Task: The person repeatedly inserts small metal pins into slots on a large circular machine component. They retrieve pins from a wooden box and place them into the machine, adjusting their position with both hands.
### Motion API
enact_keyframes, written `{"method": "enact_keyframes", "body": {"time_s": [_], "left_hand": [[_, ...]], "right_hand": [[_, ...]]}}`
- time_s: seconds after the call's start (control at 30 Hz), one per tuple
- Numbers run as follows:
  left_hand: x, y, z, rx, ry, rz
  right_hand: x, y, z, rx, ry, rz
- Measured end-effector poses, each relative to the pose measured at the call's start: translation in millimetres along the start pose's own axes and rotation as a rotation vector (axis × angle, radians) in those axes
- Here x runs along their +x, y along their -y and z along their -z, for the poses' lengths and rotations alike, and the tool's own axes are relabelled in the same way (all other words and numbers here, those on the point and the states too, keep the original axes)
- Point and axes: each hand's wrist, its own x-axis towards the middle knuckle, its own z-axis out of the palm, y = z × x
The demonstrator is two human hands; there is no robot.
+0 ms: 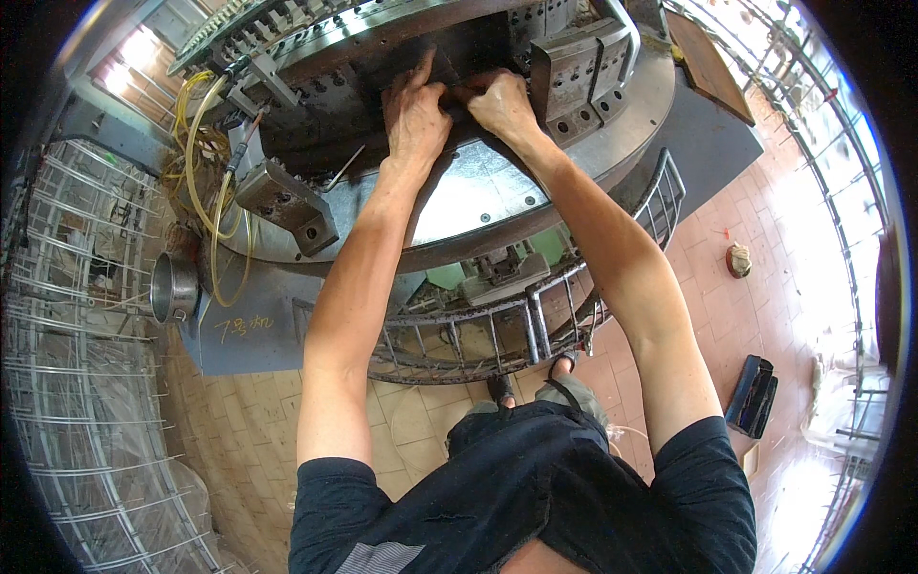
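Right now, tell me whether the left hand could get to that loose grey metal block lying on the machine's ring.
Probably yes. The left hand works at the dark opening beside the right hand, and the grey metal block lies lower left of it on the ring, with only a thin rod between them.

yellow tubing (pixel 203 182) loops down the left side beside a grey metal block (pixel 287 204) with bolt holes. a steel cup (pixel 173 287) sits below it, next to a wire mesh guard (pixel 76 364). a curved metal railing (pixel 535 316) runs low across the middle. on the tiled floor (pixel 765 306) lie a dark blue case (pixel 753 394) and a small round object (pixel 738 259). a brown board (pixel 708 62) leans upper right.
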Motion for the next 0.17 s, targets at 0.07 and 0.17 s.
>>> {"method": "enact_keyframes", "body": {"time_s": [0.07,0.17], "left_hand": [[0.9,-0.8,1.2,0.014,0.009,-0.003],[1.9,0.1,0.8,0.015,0.089,0.035]], "right_hand": [[0.5,0.3,-0.2,-0.004,0.003,-0.017],[0.9,0.4,-1.3,-0.013,0.006,-0.046]]}}
